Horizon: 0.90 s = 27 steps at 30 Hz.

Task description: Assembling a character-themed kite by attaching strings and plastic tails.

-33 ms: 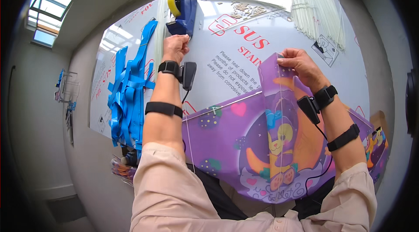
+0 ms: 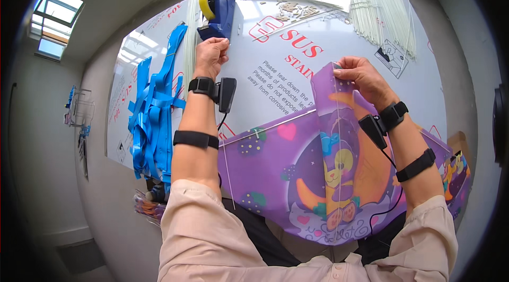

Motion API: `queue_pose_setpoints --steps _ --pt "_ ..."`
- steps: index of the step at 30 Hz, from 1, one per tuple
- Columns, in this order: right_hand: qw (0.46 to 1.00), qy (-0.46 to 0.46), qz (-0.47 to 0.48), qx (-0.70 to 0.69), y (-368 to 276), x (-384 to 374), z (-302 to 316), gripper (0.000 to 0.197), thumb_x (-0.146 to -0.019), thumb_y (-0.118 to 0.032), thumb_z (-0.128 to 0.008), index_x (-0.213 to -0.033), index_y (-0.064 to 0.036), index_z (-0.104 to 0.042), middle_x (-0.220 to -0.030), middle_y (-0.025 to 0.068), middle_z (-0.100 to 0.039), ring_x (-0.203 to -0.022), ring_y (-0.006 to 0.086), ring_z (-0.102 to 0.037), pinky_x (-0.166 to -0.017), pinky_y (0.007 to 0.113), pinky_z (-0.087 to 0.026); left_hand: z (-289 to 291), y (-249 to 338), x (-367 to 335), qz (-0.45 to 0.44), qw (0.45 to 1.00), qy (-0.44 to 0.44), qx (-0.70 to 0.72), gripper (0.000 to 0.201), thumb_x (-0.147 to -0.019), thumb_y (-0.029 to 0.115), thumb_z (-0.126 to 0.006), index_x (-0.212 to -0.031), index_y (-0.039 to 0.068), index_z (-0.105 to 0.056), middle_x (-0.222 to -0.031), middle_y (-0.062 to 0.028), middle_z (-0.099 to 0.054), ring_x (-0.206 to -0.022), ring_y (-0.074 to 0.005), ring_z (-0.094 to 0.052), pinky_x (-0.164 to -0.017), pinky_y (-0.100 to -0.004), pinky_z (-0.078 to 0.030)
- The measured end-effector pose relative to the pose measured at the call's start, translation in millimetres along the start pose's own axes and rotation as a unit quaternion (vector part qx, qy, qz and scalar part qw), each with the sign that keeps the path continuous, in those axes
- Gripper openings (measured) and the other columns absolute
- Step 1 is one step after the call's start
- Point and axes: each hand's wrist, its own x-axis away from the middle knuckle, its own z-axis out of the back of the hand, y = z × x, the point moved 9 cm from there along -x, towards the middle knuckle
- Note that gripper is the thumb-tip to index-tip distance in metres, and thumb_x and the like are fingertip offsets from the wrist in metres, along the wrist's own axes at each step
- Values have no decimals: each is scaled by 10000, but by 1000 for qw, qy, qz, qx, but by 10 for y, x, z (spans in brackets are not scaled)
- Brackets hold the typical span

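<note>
"Purple kite (image 2: 336, 176) in front of us, laid over the near edge of the surface (image 2: 241, 104), right of centre. Which step are we on?"

"Taping its tip, by our guess. Our right hand (image 2: 363, 76) pinches the far point between thumb and forefinger. Our left hand (image 2: 213, 51) is just on the near side of the blue tape dispenser (image 2: 225, 11), its fingers curled in and pressed together."

"On a strip of tape?"

"We can't tell; a clear scrap wouldn't show. If we have one, the next move calls for carrying it right, to the tip, with the other fingers holding that fold steady. If not, we first need a length off the yellow tape roll (image 2: 205, 3)."

"What's in our way?"

"Thin pale rods (image 2: 191, 38) run close along the dispenser's left side, so we'd better reach in from the right. The black wrist device (image 2: 374, 131) overhangs the kite's right half and could brush it. We should also spare the white rod (image 2: 281, 122) along its left far edge."

"And around us?"

"Blue ribbons (image 2: 154, 123) heaped at left, small tan pegs (image 2: 291, 10) scattered on the far side, and a thick rod bundle (image 2: 379, 17) at far right."
</note>
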Motion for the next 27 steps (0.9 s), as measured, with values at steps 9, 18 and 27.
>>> queue_pose_setpoints --steps 9,18,27 --pt "996 -40 81 -17 -451 412 -149 35 -810 -76 -653 -825 -44 -650 -746 10 -639 -664 67 -571 -648 214 -459 -1268 469 1159 -114 937 -325 59 49 -870 81 -603 -896 46 -626 -767 -12 -587 -657 -76 -513 -588 -209 -427" --pt "982 -74 172 27 -897 916 -294 61 -791 -59 -672 -838 -23 -657 -741 23 -640 -668 71 -573 -656 213 -474 -1589 740 1786 -158 947 -271 67 148 -869 54 -571 -988 38 -658 -832 -49 -642 -734 -85 -553 -621 -199 -438" --pt "967 -126 221 7 -1212 1487 -446 83 -823 -83 -666 -877 -19 -669 -775 17 -643 -741 81 -586 -716 222 -481 -1462 1299 2566 -547 784 -45 -292 401 -791 -62 -583 -1140 125 -649 -1136 -53 -587 -997 -174 -503 -850 -314 -429"
